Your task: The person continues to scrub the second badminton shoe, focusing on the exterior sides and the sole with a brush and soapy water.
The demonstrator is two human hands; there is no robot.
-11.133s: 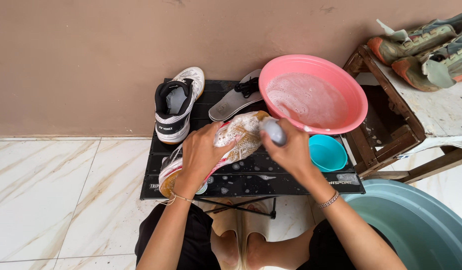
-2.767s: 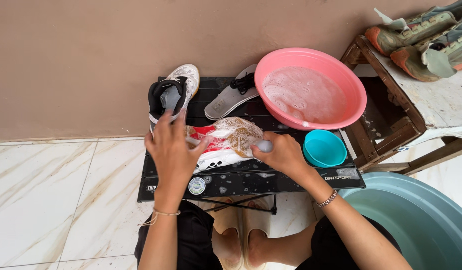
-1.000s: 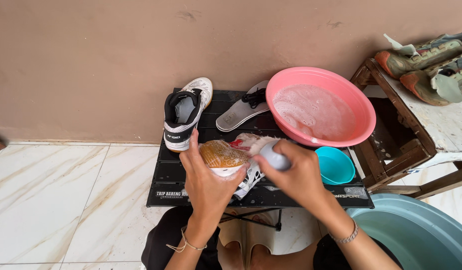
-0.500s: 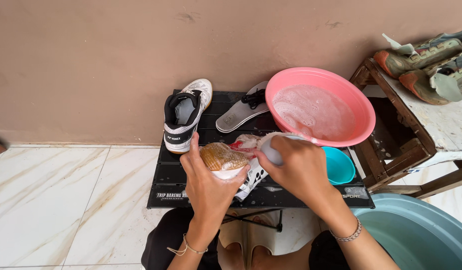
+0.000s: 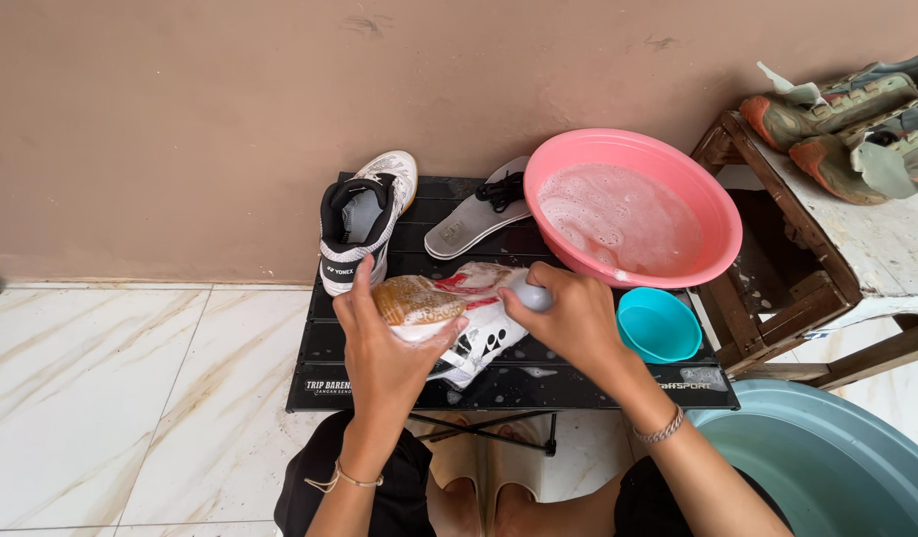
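A white sports shoe (image 5: pixel 479 333) with red trim and a brown sole lies tilted on the low black folding table (image 5: pixel 518 383). My left hand (image 5: pixel 384 343) grips its heel end, sole turned up. My right hand (image 5: pixel 570 316) is closed around a pale brush handle (image 5: pixel 531 294) pressed against the shoe's upper. The brush head is hidden behind the shoe and my fingers.
On the table stand a second white-and-black shoe (image 5: pixel 361 221), a grey insole (image 5: pixel 471 217), a pink basin (image 5: pixel 717 214) of soapy water and a small teal bowl (image 5: pixel 659 325). A wooden stool (image 5: pixel 827 254) with dirty shoes (image 5: pixel 856 114) is at right. A large grey-blue tub (image 5: pixel 827 467) sits lower right.
Over the earlier frames my left hand turned the shoe from lying flat to sole up. In the last second my right hand with the brush moved slightly along the upper.
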